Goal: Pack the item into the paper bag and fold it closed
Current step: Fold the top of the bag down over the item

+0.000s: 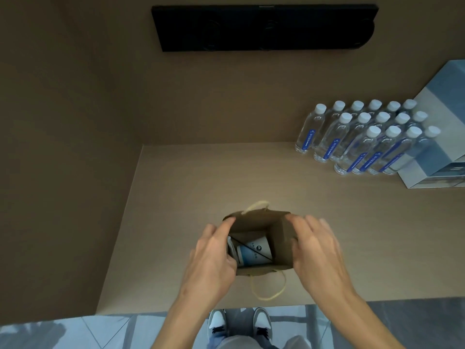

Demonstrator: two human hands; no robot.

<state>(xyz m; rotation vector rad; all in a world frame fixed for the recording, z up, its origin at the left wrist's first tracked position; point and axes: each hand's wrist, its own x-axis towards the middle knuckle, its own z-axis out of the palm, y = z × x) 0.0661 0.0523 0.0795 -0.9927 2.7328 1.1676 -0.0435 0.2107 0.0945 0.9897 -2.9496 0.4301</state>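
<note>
A small brown paper bag stands upright and open near the front edge of the table, its cream rope handles hanging at the far and near sides. Inside it lies a white and blue paper cup on its side. My left hand presses against the bag's left wall, thumb at the rim. My right hand cups the bag's right wall, fingers spread and slightly blurred. The bag's mouth is wide open.
Several water bottles with white caps stand at the back right, next to a blue and white box. A black bar hangs on the wall. The beige table ends near my shoes.
</note>
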